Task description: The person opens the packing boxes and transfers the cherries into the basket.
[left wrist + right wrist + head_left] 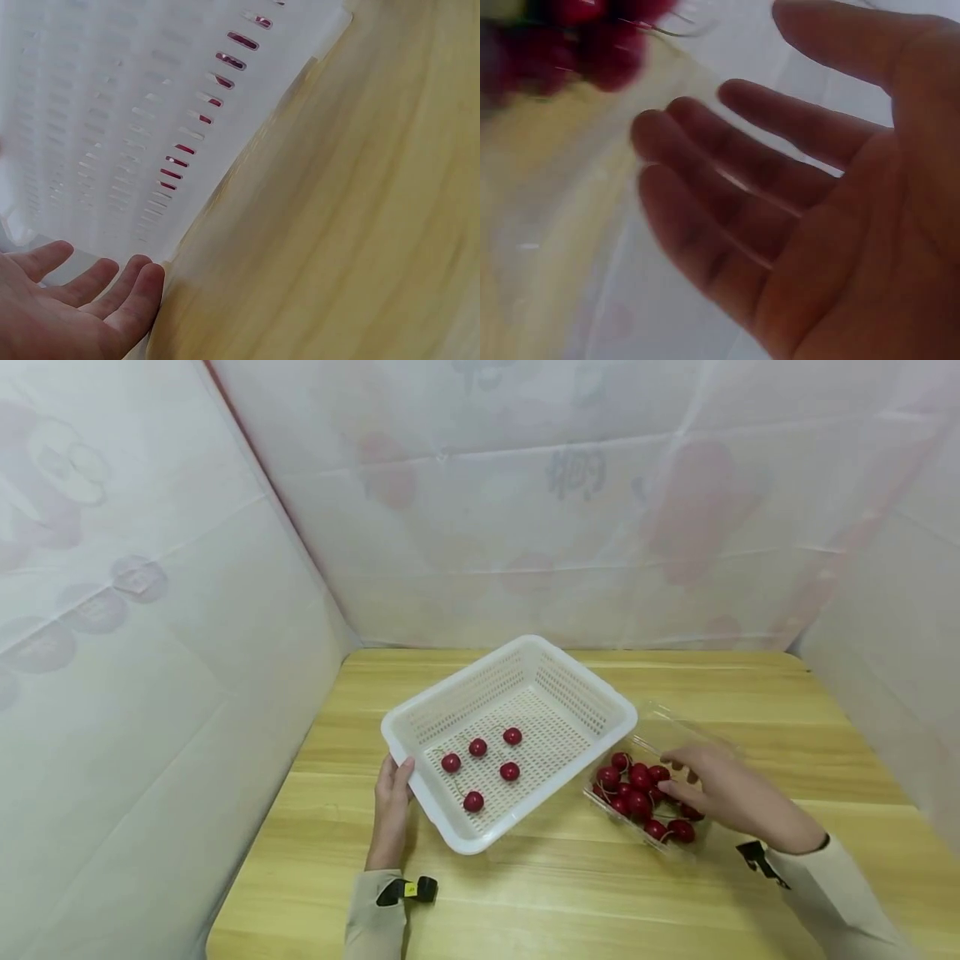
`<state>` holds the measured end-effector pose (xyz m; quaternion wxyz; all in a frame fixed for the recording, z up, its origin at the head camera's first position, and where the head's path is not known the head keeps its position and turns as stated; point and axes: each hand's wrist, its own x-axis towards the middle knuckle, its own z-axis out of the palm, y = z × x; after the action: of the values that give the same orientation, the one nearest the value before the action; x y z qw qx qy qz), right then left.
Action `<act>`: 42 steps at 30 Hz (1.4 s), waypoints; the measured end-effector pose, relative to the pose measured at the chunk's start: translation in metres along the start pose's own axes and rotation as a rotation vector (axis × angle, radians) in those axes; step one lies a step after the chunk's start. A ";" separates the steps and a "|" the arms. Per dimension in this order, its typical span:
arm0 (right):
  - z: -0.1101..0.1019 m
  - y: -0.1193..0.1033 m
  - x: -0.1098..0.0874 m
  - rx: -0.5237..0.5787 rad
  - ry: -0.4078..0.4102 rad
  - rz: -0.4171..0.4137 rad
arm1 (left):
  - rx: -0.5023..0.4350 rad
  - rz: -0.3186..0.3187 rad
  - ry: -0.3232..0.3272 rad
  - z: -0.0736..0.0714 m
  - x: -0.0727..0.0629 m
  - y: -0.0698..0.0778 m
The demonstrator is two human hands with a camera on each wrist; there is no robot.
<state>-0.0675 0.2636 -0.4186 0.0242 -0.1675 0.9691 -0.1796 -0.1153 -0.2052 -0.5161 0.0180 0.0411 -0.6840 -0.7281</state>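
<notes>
A white plastic basket [551, 706] with slotted walls sits at an angle, with several red cherries [477, 747] on its bottom. My left hand [392, 802] grips the basket's near left corner, thumb over the rim; the left wrist view shows the fingers [139, 296] at the slotted wall. To the right, a clear plastic box [628, 823] contains many more stemmed cherries [638, 777]. My right hand [712, 785] hovers at the box's right side, above the fruit. In the right wrist view its fingers [705, 240] are spread and the palm holds nothing.
The box's clear lid [675, 722] lies folded back behind it. Everything stands on a wooden table [525, 893]. Pale printed sheets [480, 543] hang as walls at the back and on both sides.
</notes>
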 end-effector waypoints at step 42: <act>0.031 0.001 -0.024 0.087 0.136 0.062 | 0.022 0.010 -0.015 -0.002 0.000 0.001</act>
<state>-0.0417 0.2619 -0.4479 -0.0287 -0.1236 0.9645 -0.2315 -0.1155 -0.2071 -0.5155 0.0162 0.0325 -0.6923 -0.7207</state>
